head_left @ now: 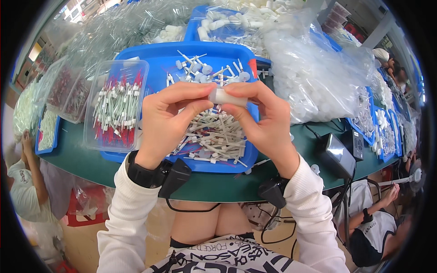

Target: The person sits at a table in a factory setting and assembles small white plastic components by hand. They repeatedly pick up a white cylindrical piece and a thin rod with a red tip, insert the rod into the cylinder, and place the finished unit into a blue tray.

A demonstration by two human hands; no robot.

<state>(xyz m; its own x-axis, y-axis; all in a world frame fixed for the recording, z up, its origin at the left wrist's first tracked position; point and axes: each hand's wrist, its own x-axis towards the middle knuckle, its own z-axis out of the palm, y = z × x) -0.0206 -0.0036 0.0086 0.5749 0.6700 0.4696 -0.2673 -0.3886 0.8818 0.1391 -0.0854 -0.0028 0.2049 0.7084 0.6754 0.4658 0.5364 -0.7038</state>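
Observation:
Above the blue tray (pixel 157 52), a white plastic cylinder (pixel 226 97) lies on its side between my two hands. My left hand (pixel 166 116) pinches its paler, translucent left end with thumb and forefinger. My right hand (pixel 268 116) grips the other end of the cylinder the same way. Whether the end piece is separate from the body, I cannot tell. Below my hands the tray holds a heap of thin white stick-like parts (pixel 218 141), some with red wires. Farther back in it lie stems with round pale discs (pixel 205 69).
Left of the tray stands a clear plastic box (pixel 142 75) of white-and-red wired parts. Large clear bags (pixel 309 82) of white pieces lie at right. A black device (pixel 336 152) with cables sits on the green table (pixel 195 187). Other people sit at both sides.

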